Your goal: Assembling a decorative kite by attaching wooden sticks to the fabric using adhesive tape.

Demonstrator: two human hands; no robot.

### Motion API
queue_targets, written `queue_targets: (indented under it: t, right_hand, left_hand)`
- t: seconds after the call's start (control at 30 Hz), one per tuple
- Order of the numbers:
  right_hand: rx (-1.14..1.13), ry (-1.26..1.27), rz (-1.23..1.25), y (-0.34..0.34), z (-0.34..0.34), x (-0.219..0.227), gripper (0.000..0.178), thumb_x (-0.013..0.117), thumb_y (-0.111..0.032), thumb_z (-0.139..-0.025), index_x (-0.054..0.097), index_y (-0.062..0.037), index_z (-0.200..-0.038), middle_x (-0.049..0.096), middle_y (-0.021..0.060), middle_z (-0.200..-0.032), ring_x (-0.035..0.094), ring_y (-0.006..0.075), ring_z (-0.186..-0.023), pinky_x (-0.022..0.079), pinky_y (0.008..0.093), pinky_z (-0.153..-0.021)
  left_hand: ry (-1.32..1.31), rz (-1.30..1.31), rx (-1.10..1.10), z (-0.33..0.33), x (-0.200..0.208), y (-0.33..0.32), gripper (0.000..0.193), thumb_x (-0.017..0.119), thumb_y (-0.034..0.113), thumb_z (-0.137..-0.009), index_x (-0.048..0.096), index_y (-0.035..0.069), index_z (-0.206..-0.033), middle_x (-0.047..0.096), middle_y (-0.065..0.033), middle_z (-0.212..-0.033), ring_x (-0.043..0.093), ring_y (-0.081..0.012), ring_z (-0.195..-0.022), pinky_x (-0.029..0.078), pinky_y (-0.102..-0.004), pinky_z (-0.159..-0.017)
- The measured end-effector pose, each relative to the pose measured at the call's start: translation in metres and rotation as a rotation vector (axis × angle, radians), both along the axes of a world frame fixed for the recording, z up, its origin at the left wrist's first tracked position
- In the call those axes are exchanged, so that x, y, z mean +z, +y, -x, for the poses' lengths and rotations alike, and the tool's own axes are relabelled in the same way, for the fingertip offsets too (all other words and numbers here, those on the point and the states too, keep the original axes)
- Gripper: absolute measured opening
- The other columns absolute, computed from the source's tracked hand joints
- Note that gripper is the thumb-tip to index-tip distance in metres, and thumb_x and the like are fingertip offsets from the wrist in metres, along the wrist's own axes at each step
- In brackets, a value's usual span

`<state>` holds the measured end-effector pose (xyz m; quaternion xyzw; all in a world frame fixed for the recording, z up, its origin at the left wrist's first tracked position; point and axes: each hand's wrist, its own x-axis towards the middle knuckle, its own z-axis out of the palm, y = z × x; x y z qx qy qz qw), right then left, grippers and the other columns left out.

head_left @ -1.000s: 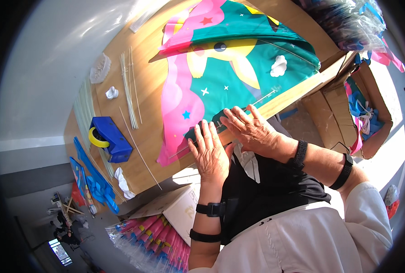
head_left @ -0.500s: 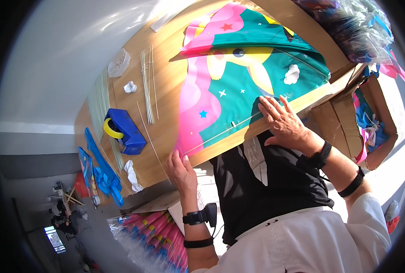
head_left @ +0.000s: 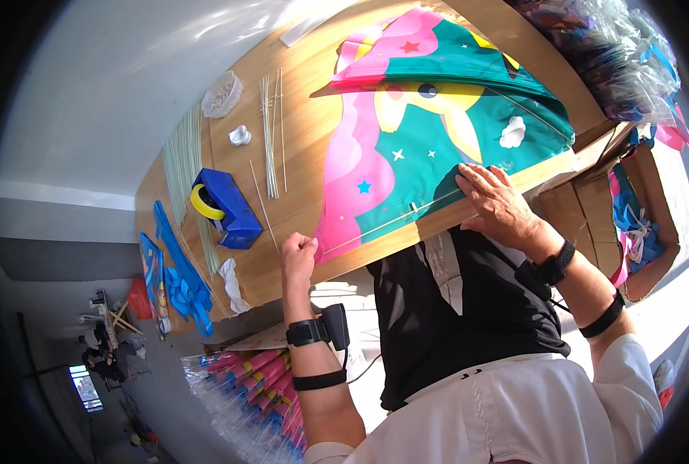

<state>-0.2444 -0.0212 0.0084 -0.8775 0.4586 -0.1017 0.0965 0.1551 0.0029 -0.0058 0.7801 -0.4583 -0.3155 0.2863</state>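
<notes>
Printed pink-and-green sheet (head_left: 418,174) lies on the wooden table (head_left: 307,203), centre to upper right of frame, thin rod (head_left: 383,224) along its lower edge. Right hand (head_left: 501,203) rests open, flat over that edge, probably steadying it. Left hand (head_left: 299,258) curls its fingers at the pink corner; whether they pinch sheet or rod, cannot tell. Blue tape dispenser (head_left: 241,224), left of frame, presumably within easy reach, near loose rods (head_left: 269,143).

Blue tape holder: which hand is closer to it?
Left. The left hand is a little to the right of the blue tape holder, by the pink corner of the printed sheet. The right hand is much farther right, along the sheet's near edge.
</notes>
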Motion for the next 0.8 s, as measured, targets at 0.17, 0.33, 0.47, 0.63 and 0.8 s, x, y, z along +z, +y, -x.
queue_targets:
  t: [0.17,0.33,0.47,0.63,0.8]
  right_hand:
    - [-0.002,-0.028,0.024,0.0,-0.003,-0.002,0.078,0.08,-0.031,-0.071,0.047,0.0003,-0.134,0.039,0.015,-0.146,0.036,0.0293,-0.137,0.03,0.0488,-0.111]
    - [-0.009,-0.079,0.069,-0.001,-0.004,-0.002,0.072,0.081,-0.023,-0.068,0.051,0.0,-0.13,0.045,0.0149,-0.142,0.041,0.0291,-0.133,0.033,0.0469,-0.108]
    - [-0.007,-0.153,0.158,-0.011,-0.002,-0.007,0.056,0.078,-0.015,-0.069,0.057,-0.0014,-0.119,0.057,0.0133,-0.128,0.053,0.0292,-0.12,0.041,0.0436,-0.1]
    - [-0.028,-0.197,0.222,-0.031,0.001,-0.011,0.016,0.064,-0.01,-0.077,0.06,-0.0039,-0.092,0.063,0.0084,-0.098,0.062,0.0267,-0.092,0.05,0.0386,-0.08]
    - [0.009,-0.296,0.183,-0.047,0.002,-0.01,0.008,0.061,-0.006,-0.077,0.057,-0.0028,-0.082,0.06,0.0106,-0.089,0.062,0.0289,-0.081,0.052,0.0368,-0.07]
  left_hand:
    - [-0.134,0.026,-0.081,0.006,-0.013,-0.001,0.014,0.071,0.006,-0.079,0.062,-0.003,-0.074,0.06,-0.0045,-0.067,0.054,-0.0125,-0.065,0.043,-0.0308,-0.058]
    - [0.053,-0.038,-0.052,0.004,0.001,-0.007,0.012,0.071,0.005,-0.079,0.062,-0.002,-0.075,0.059,-0.003,-0.067,0.055,-0.0103,-0.065,0.044,-0.0281,-0.058]
    - [0.26,0.093,-0.013,0.006,0.014,-0.007,0.011,0.069,0.007,-0.083,0.061,0.0,-0.082,0.059,-0.0026,-0.071,0.053,-0.01,-0.059,0.042,-0.0262,-0.053]
    - [0.803,0.146,0.174,0.004,0.034,-0.006,0.028,0.067,0.029,-0.091,0.056,0.002,-0.094,0.057,-0.0038,-0.072,0.049,-0.0107,-0.052,0.037,-0.0252,-0.044]
    - [0.376,0.491,0.54,0.012,0.013,-0.006,0.037,0.061,0.038,-0.095,0.054,0.002,-0.097,0.053,-0.0039,-0.074,0.046,-0.0105,-0.06,0.037,-0.0258,-0.052]
